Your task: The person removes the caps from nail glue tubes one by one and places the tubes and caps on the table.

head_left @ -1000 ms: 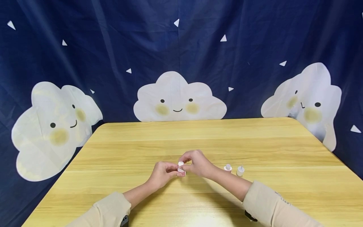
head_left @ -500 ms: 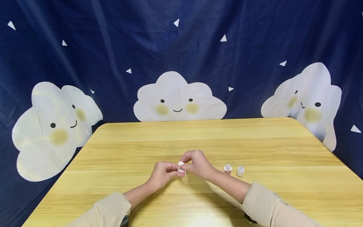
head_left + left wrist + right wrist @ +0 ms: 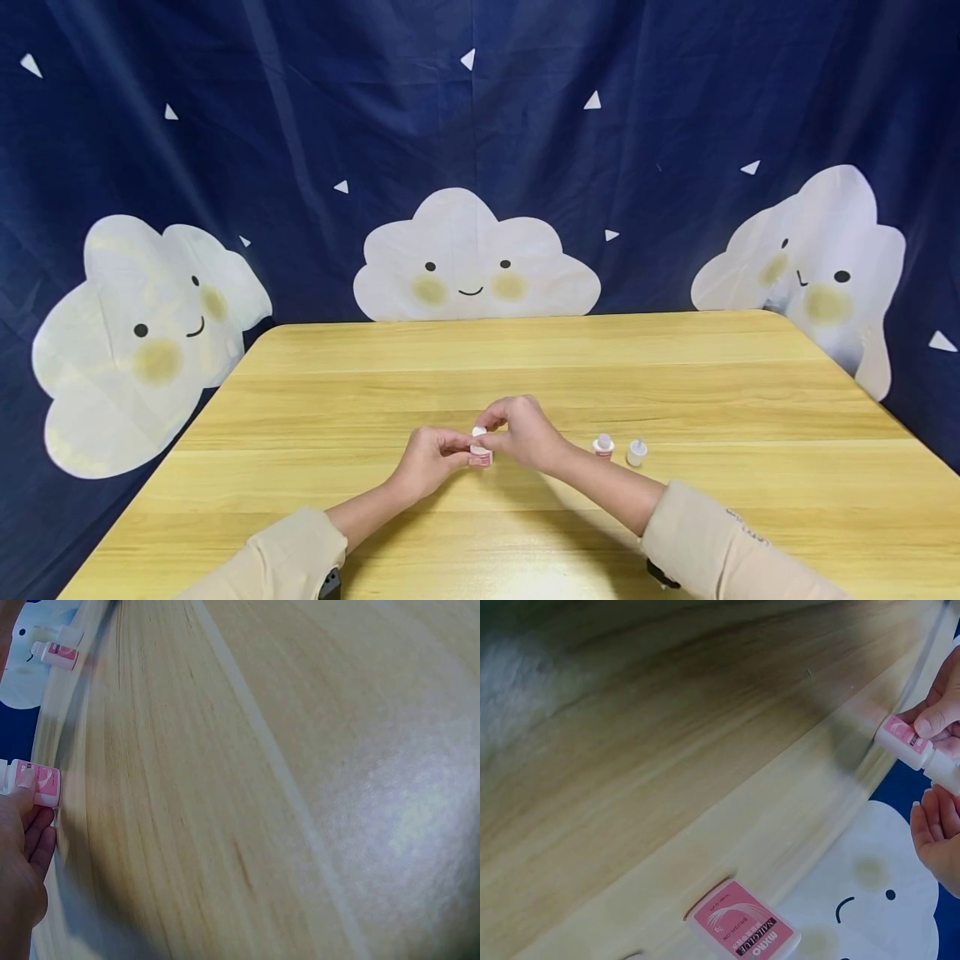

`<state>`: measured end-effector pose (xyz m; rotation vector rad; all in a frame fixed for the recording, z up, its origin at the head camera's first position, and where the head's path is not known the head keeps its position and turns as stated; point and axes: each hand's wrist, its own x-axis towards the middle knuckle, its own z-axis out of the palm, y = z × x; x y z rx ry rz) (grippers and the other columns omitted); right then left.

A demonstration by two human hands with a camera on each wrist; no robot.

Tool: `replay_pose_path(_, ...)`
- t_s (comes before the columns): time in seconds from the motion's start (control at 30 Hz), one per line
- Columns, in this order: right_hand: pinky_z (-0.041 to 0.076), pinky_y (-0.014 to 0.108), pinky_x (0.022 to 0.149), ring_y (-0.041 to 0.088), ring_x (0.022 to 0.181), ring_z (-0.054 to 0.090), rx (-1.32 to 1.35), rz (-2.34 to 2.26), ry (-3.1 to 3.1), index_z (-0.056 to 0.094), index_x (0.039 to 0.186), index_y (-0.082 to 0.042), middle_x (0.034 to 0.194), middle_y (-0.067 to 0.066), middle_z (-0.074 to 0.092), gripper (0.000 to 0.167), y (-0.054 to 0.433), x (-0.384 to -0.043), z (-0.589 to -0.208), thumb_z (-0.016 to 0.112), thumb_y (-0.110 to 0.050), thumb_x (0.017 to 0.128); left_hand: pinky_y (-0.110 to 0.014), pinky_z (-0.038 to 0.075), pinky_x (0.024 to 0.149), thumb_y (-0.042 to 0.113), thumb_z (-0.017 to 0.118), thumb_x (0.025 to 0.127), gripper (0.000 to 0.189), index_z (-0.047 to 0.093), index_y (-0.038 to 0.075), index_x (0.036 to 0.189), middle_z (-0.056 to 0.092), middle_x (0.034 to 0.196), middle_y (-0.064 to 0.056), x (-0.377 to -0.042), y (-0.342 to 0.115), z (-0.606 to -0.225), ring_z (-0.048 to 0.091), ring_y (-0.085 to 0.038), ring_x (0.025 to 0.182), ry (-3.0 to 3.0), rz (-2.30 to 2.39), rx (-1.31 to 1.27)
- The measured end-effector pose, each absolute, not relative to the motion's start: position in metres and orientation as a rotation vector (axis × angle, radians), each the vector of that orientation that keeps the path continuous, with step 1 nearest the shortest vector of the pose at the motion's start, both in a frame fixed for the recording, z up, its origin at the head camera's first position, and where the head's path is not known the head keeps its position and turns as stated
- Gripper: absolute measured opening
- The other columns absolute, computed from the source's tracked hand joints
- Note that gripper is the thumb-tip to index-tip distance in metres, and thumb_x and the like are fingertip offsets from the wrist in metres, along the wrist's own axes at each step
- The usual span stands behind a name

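My left hand [image 3: 427,461] grips a small white nail glue bottle [image 3: 901,741] with a pink label, upright at the middle of the table. Its thumb lies across the label in the left wrist view. From above, my right hand [image 3: 525,433] pinches the white cap [image 3: 943,771], which sits on the bottle's neck. The right fingers partly hide that cap in the head view. To the right of the hands stands a second nail glue bottle [image 3: 603,447] with a pale neck and the same pink label [image 3: 742,922].
Beside the second bottle lies a small white cap [image 3: 637,452] with a thin stem pointing up. The wooden table [image 3: 375,517] reaches back to a dark blue curtain [image 3: 300,150] printed with smiling clouds.
My right fingers have shifted very slightly at the cap. The left hand, both bottles and the loose cap stay where they were.
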<state>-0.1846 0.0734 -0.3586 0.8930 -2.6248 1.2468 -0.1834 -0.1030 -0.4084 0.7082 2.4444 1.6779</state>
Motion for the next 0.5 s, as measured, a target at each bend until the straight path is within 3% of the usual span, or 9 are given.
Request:
replay_pose_path(0.2, 0.056, 0.035, 0.071, 0.007, 0.072, 0.061, 0.922, 1.245, -2.653, 0.071, 0.078, 0.0, 0.078, 0.006, 0.072, 0.005, 0.0741, -0.1844, -0.3569, 0.073, -0.004, 0.077, -0.019, 0.057, 0.067, 0.009, 0.072, 0.077, 0.019, 0.072, -0.004, 0.09, 0.071, 0.087, -0.019, -0.1826, -0.1022, -0.4083, 0.071, -0.026, 0.077, 2.447, 1.687, 0.709)
replay_pose_path(0.5, 0.056, 0.037, 0.076, 0.01, 0.078, 0.063, 0.972, 1.243, -2.685, 0.07, 0.08, -0.001, 0.083, 0.007, 0.072, 0.003, 0.0744, -0.1848, -0.3536, 0.07, -0.001, 0.078, -0.019, 0.057, 0.066, 0.009, 0.073, 0.076, 0.019, 0.071, -0.004, 0.09, 0.071, 0.086, -0.019, -0.1825, -0.1023, -0.4085, 0.071, -0.024, 0.076, 2.467, 1.689, 0.713)
